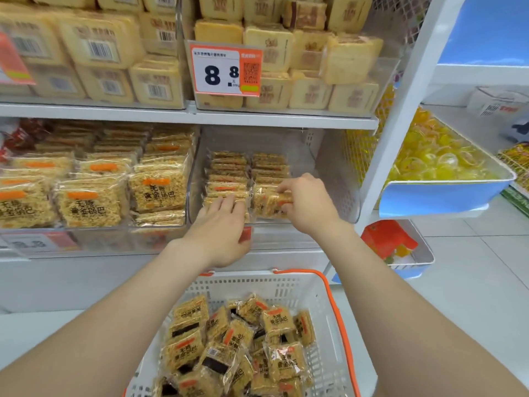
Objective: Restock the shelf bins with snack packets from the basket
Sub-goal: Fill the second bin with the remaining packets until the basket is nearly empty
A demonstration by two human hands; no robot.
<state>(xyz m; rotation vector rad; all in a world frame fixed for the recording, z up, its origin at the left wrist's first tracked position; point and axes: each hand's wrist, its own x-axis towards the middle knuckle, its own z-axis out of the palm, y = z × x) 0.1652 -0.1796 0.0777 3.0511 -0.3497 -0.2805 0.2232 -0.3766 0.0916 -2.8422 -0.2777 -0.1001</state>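
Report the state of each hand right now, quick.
Left hand: open, straight fingers resting on the front packets in the clear bin.
Right hand: closed, gripping a snack packet at the bin's right row.

Two hands: the left hand (221,224) and the right hand (307,202), which grips one rice-crisp packet (270,203). Two clear bins on the middle shelf (286,255), the left bin (86,232) and the right bin (337,179); the right bin holds two rows of packets. One white basket (286,279), its heaped packets too many to count. One price tag (226,70) fully seen.
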